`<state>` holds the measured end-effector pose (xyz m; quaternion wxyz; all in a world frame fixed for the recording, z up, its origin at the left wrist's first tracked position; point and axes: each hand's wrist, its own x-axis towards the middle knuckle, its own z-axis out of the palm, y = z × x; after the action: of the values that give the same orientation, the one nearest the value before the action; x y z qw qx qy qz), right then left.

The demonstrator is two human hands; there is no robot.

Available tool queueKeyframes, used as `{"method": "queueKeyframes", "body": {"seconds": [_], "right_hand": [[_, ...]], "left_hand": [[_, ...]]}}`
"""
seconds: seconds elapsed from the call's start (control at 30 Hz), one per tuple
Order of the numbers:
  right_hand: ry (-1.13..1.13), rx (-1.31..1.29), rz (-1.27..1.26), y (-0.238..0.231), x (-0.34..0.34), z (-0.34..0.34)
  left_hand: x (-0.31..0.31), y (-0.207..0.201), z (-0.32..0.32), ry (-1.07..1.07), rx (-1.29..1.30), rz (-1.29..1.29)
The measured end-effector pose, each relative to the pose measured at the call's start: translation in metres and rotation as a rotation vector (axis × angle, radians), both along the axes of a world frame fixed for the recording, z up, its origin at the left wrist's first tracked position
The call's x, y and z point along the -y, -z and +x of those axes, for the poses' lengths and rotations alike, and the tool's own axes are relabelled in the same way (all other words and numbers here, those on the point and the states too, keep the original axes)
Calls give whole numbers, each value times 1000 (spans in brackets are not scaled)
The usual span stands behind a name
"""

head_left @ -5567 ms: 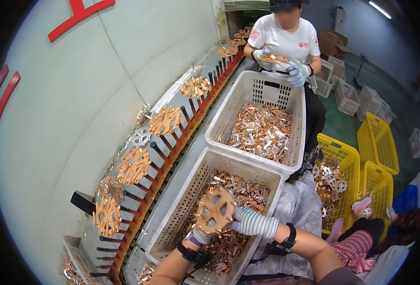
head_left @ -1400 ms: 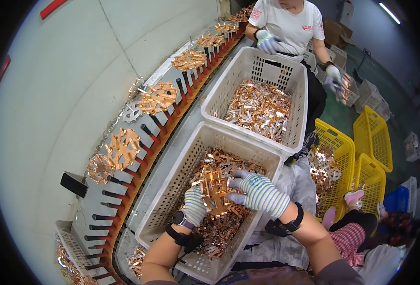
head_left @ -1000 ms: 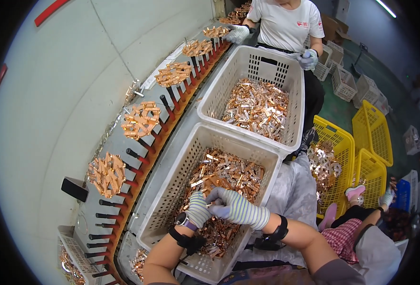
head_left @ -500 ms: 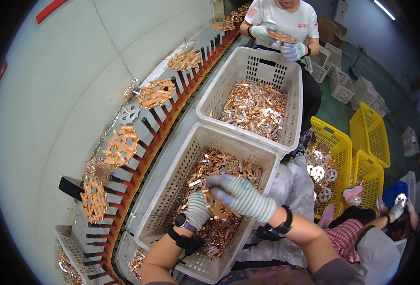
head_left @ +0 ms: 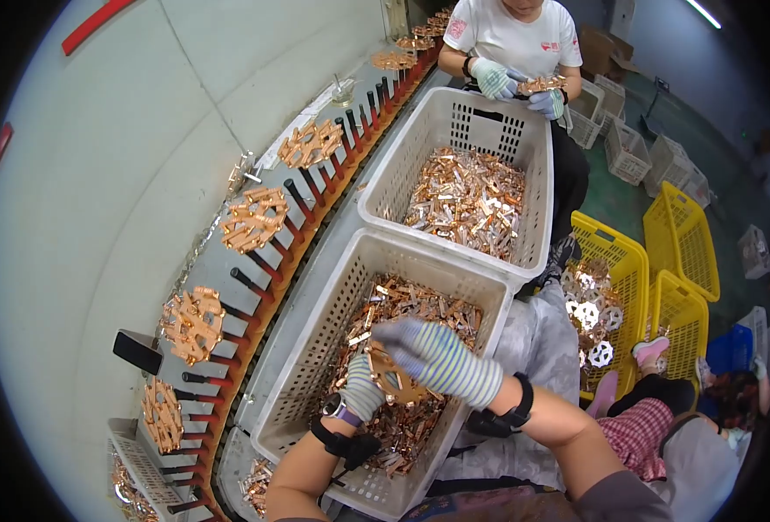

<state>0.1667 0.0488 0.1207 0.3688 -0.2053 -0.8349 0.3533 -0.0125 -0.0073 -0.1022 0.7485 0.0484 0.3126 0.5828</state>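
While both hands (head_left: 402,370) dig, copper parts (head_left: 420,304) fill the white crate (head_left: 315,365).

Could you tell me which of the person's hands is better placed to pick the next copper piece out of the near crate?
Probably the right hand: it hovers free over the copper pieces in the near crate, while the left hand already grips a round copper holder.

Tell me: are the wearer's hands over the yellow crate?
No, both gloved hands work over the near white basket of copper parts.
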Motion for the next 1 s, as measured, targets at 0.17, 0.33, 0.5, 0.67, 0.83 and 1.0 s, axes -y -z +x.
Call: {"method": "queueKeyframes", "body": {"seconds": [0.17, 0.33, 0.5, 0.67, 0.83, 1.0], "right_hand": [[95, 249, 79, 7, 12, -9], [-164, 225, -513, 12, 15, 0], [-329, -108, -1242, -15, 12, 35], [-28, 110, -167, 0, -20, 22], [-152, 234, 142, 1, 1, 4], [-272, -32, -756, 11, 19, 9]], "left_hand": [[10, -51, 14, 26, 254, -90], [8, -32, 0, 78, -992, 122], [-3, -81, -13, 208, -710, 256], [5, -56, -20, 102, -618, -6], [6, -137, 28, 30, -418, -201], [-3, -99, -4, 495, -1722, 574]]}}
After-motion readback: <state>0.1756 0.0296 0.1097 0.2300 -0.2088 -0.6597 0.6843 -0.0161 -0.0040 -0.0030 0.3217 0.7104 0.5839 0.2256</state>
